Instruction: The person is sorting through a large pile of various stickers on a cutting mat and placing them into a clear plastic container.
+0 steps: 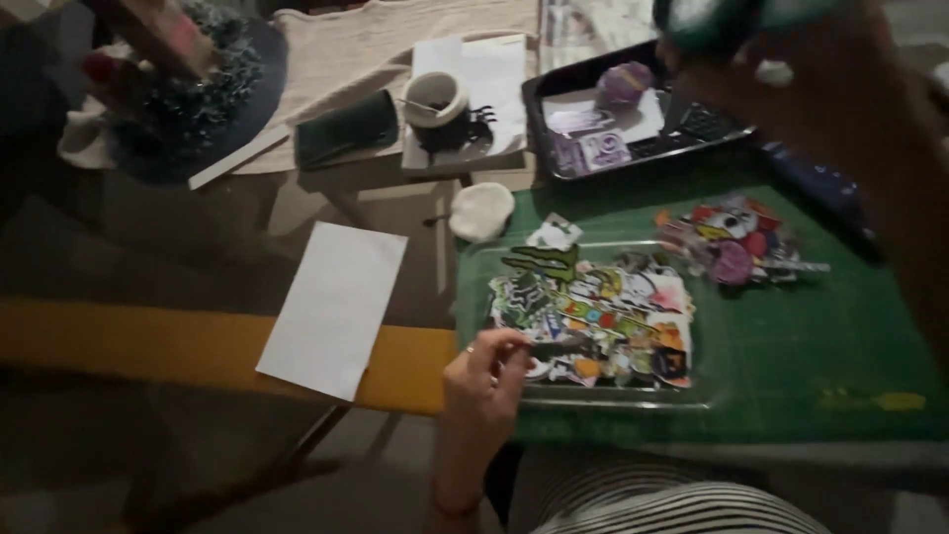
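The left hand (484, 381) comes up from the near edge, wrist bent, fingertips pinched on the near left corner of a clear plastic tray (474, 287). The tray lies on a green cutting mat (820, 346) on the bench and holds a heap of colourful stickers (593, 316). The right hand (820, 89) is raised, blurred, closed around a dark teal object (712, 20). A white paper sheet (336, 307) lies left of the tray.

Our left hand (484, 381) low, wrist bent, fingers curled in a pinch, ring on one finger. Our right hand (791, 69) raised near the lens, blurred; grip unclear.
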